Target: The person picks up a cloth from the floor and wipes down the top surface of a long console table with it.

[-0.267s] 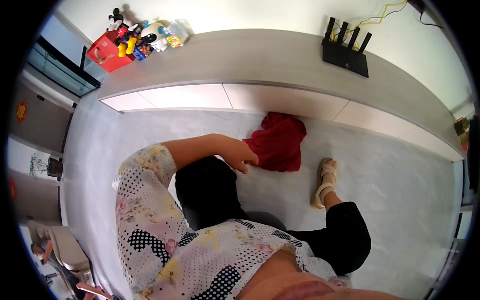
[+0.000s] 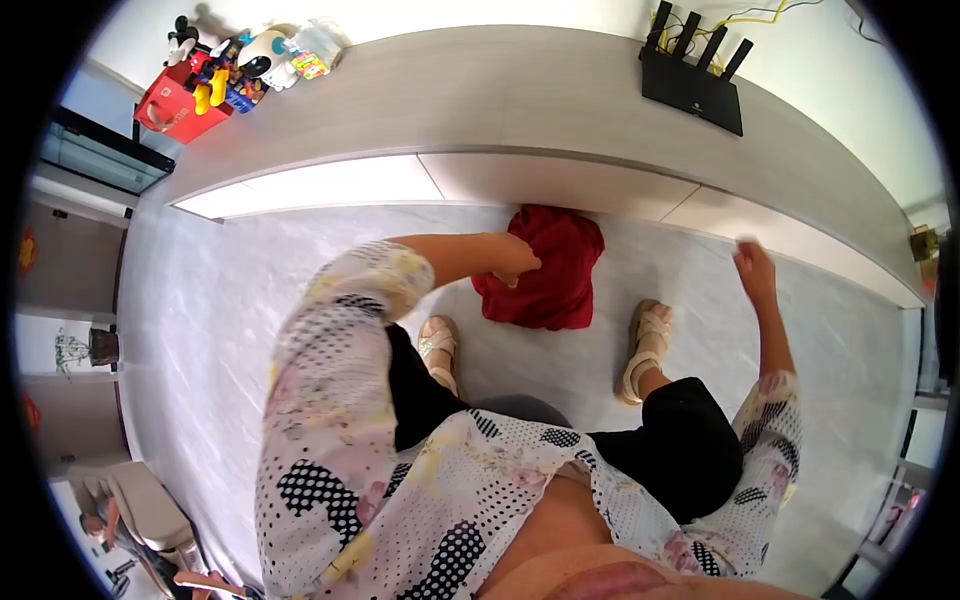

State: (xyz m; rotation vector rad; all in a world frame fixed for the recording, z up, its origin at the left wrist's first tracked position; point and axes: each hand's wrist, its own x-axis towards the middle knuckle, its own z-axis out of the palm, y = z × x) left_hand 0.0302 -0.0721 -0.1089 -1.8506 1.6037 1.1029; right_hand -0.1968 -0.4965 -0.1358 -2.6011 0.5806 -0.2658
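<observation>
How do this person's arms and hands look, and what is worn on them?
The left sleeve and right sleeve are whitish, with small black dots, pale flowers and black dotted patches; both stop well short of the wrists. The left hand and right hand wear no gloves; no watch shows.

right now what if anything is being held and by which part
The left hand is at the left side of the crumpled dark-red cloth; whether it grips cannot be told. Nothing shows in the right hand.

The cloth is dark red, the blouse dotted and floral, the cabinet front perhaps cream.
</observation>
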